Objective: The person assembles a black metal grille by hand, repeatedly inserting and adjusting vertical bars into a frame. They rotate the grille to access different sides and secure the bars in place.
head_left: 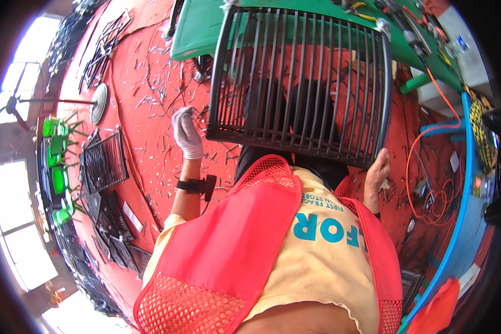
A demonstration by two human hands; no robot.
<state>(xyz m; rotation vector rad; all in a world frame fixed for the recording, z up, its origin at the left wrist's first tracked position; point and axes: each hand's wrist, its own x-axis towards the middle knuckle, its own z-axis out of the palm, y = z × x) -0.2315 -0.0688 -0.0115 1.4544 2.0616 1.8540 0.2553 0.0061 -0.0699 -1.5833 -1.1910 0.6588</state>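
Note:
A black slatted metal frame (300,83) with closely set parallel bars slants in front of me, over my legs. Its far corners, wrapped in clear plastic, lie over the edge of the green table (197,28). My left hand (187,134), in a pale knitted glove, is raised just left of the frame, apart from it. Its fingers are loosely bent, thumb apart, with nothing visible in them. My bare right hand (377,168) is at the frame's near right corner, fingers closed against the edge; the frame partly hides its grip.
Offcuts litter the red floor (153,106). At left stand a pedestal fan (99,103), stacked black frames (104,161) and green chairs (59,179). Hand tools (411,38) lie on the table's right. An orange hose (443,99) hangs beside a blue-edged table (468,167).

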